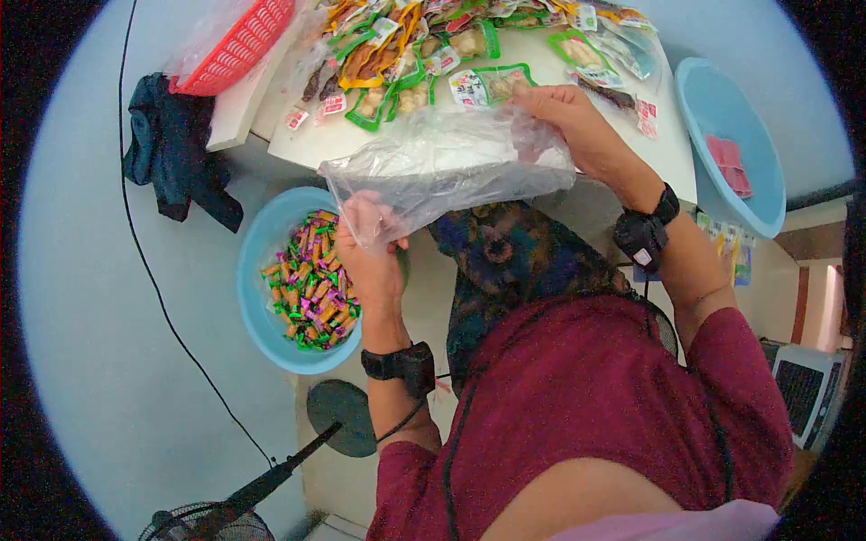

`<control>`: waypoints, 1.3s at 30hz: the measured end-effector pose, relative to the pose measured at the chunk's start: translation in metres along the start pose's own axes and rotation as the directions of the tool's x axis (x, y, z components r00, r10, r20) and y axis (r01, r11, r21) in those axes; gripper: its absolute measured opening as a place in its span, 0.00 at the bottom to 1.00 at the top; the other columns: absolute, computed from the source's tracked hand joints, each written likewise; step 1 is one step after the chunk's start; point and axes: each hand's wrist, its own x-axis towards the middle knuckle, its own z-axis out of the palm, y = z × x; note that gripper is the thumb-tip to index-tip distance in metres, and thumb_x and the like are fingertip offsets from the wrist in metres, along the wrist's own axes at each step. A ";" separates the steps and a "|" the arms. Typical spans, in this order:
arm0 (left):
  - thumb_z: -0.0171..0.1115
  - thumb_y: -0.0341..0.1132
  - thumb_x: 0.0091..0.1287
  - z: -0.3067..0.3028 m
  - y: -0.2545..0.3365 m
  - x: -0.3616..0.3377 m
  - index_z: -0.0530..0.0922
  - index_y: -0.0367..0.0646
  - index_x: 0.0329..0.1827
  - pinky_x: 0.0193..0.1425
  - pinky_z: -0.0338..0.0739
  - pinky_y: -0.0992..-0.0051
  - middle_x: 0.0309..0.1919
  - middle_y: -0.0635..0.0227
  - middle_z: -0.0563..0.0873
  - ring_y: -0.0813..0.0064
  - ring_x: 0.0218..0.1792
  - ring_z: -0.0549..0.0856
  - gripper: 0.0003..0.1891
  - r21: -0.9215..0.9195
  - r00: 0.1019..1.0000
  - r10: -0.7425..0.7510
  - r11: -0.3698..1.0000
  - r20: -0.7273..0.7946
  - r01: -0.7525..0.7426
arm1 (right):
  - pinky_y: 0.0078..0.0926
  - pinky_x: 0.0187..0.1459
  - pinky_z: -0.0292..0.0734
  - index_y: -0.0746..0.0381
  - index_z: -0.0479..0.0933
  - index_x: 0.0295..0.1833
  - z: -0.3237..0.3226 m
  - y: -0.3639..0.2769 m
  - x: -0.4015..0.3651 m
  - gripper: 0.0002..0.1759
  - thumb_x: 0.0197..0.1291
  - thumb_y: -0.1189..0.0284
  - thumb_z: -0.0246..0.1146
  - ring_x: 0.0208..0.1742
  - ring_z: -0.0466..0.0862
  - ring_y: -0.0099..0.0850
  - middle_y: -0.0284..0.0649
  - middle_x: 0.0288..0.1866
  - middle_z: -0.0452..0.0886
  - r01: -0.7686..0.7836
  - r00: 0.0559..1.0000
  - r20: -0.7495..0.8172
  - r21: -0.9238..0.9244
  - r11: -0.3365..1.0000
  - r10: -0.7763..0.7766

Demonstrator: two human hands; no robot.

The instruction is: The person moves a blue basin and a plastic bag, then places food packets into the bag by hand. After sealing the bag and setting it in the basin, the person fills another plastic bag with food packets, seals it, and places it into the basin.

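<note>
A clear plastic bag [451, 176] stretches between my two hands, in front of the white table's edge. My right hand [564, 117] pinches the bag's upper right part, thumb and fingers closed on the film. At the bag's left end, my left hand [370, 225] has curled fingers around the film, partly seen through it. Just beyond the bag, a green-edged food packet [492, 86] lies on the table, near my right fingertips. Below my left hand stands a blue basin [257, 311] with many small wrapped pieces [316, 293] in orange, purple and green.
Packaged foods [388, 59] are heaped across the white table [298, 140]. A red basket [244, 45] is at upper left, above dark cloth [167, 149]. Another blue basin [758, 189] on the right holds a pink cloth [729, 167]. A fan [212, 518] stands at lower left.
</note>
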 end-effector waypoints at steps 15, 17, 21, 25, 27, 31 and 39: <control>0.58 0.37 0.72 0.007 -0.016 -0.011 0.76 0.42 0.41 0.19 0.67 0.79 0.20 0.73 0.76 0.80 0.18 0.75 0.08 0.130 0.975 -0.216 0.969 0.047 0.209 | 0.27 0.37 0.81 0.64 0.79 0.38 -0.035 0.003 0.001 0.23 0.70 0.53 0.57 0.32 0.84 0.26 0.38 0.31 0.83 0.142 0.964 -0.218 -0.059 0.988 -0.151; 0.57 0.38 0.73 0.009 -0.017 -0.012 0.76 0.42 0.43 0.20 0.67 0.78 0.20 0.73 0.76 0.79 0.19 0.76 0.09 0.102 0.966 -0.252 0.964 0.062 0.245 | 0.30 0.44 0.80 0.65 0.78 0.46 -0.038 0.008 0.001 0.26 0.72 0.51 0.52 0.38 0.84 0.29 0.41 0.37 0.84 0.094 0.984 -0.155 0.037 0.995 -0.087; 0.56 0.40 0.74 0.010 -0.019 -0.012 0.75 0.41 0.47 0.22 0.69 0.78 0.21 0.71 0.77 0.77 0.21 0.77 0.11 0.005 0.956 -0.277 0.961 0.098 0.278 | 0.36 0.54 0.76 0.67 0.73 0.58 -0.038 0.012 -0.003 0.31 0.73 0.48 0.45 0.49 0.83 0.36 0.47 0.47 0.83 0.041 0.999 -0.028 0.254 0.966 -0.035; 0.57 0.39 0.73 0.010 -0.028 -0.009 0.77 0.43 0.45 0.22 0.72 0.80 0.25 0.70 0.81 0.77 0.23 0.81 0.09 -0.080 0.966 -0.238 0.966 0.103 0.247 | 0.31 0.47 0.79 0.64 0.75 0.55 -0.031 0.023 -0.011 0.26 0.73 0.52 0.49 0.43 0.83 0.31 0.42 0.42 0.83 0.054 0.997 -0.060 0.089 0.995 -0.049; 0.56 0.39 0.74 0.008 -0.033 -0.007 0.77 0.43 0.46 0.23 0.72 0.80 0.25 0.70 0.81 0.78 0.24 0.81 0.09 -0.066 0.961 -0.246 0.964 0.127 0.256 | 0.25 0.38 0.77 0.63 0.76 0.50 -0.036 0.030 -0.011 0.20 0.72 0.56 0.53 0.34 0.81 0.26 0.37 0.35 0.81 0.060 0.994 -0.089 -0.078 0.995 -0.067; 0.59 0.41 0.72 0.017 -0.027 -0.009 0.75 0.40 0.50 0.28 0.74 0.77 0.27 0.69 0.80 0.75 0.25 0.80 0.14 0.018 0.949 -0.303 0.953 0.081 0.303 | 0.17 0.19 0.68 0.62 0.78 0.42 -0.039 0.029 -0.006 0.13 0.70 0.62 0.58 0.19 0.73 0.18 0.31 0.22 0.76 0.176 0.970 -0.144 -0.133 0.975 -0.195; 0.65 0.37 0.66 0.020 -0.025 -0.009 0.78 0.39 0.44 0.28 0.73 0.77 0.27 0.71 0.81 0.78 0.26 0.79 0.11 0.327 0.960 -0.263 0.919 0.097 0.219 | 0.16 0.17 0.64 0.63 0.78 0.38 -0.026 0.014 -0.008 0.17 0.72 0.60 0.56 0.16 0.70 0.17 0.30 0.18 0.74 0.190 0.971 -0.083 -0.308 0.932 -0.226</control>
